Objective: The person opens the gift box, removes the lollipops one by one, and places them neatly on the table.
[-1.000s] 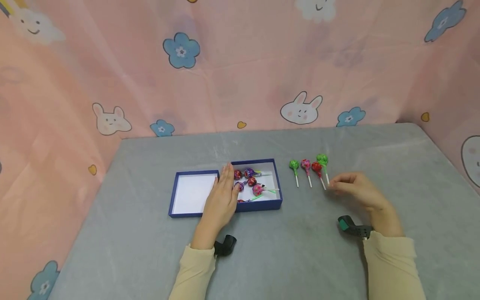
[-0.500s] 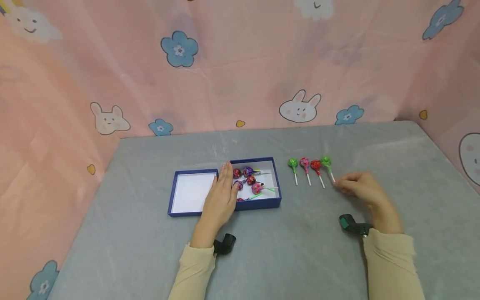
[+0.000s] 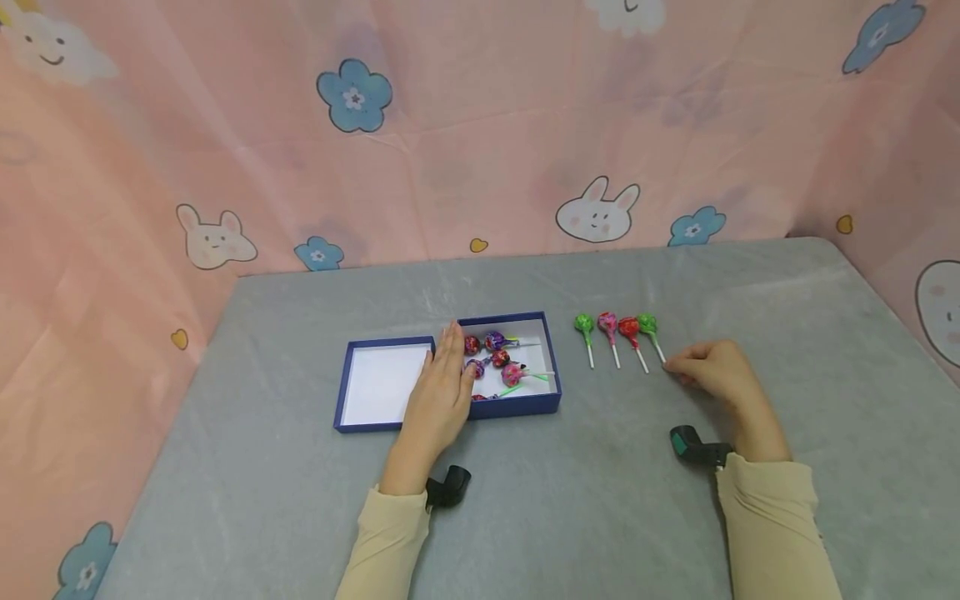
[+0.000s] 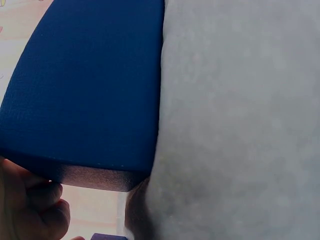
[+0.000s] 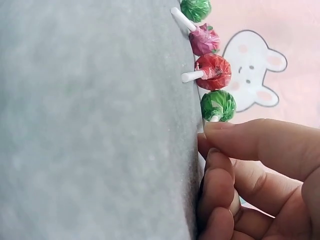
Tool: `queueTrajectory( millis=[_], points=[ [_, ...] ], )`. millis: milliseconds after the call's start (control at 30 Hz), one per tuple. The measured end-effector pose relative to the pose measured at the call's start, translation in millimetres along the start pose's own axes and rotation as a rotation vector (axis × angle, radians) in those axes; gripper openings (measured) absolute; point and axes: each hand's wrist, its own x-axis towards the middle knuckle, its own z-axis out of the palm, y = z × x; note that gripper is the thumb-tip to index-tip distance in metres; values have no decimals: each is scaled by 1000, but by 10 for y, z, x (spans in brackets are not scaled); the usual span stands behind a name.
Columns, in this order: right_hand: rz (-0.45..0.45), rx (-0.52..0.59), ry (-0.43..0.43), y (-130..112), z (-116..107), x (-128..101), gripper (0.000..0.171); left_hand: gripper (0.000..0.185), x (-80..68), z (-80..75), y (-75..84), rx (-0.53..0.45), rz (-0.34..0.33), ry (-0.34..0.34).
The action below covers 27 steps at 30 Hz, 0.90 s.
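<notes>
My right hand [image 3: 723,375] pinches the white stick end of a green-wrapped lollipop [image 3: 648,325] between thumb and finger, the stick lying at a slant. In the right wrist view that green lollipop [image 5: 218,105] shows just beyond the fingertips. To its left lie a red lollipop [image 3: 628,327], a pink one [image 3: 607,322] and another green one [image 3: 583,323], side by side. My left hand [image 3: 435,400] rests with straight fingers over the left end of a blue box [image 3: 517,406], covering part of it. Several lollipops lie inside, among them a pink one [image 3: 512,374].
A shallow blue tray or lid [image 3: 382,383] with a white inside adjoins the box on the left. Everything rests on a grey cloth-covered table [image 3: 585,500]. A pink patterned curtain [image 3: 465,125] hangs behind. In the left wrist view, a blue wall [image 4: 90,90] fills much of the picture.
The rightmost green lollipop has shifted right, then slightly back left, its head now close to the red one and its stick more slanted. My right hand moved with it; my left stays put.
</notes>
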Motion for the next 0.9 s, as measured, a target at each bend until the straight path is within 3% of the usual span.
queueTrajectory(
  millis=[533, 900],
  points=[
    [-18, -11, -11, 37, -13, 13, 33, 56, 7, 4, -10, -5, -1, 5],
    [-10, 74, -26, -62, -85, -73, 39, 56, 4, 3, -4, -8, -8, 2]
  ],
)
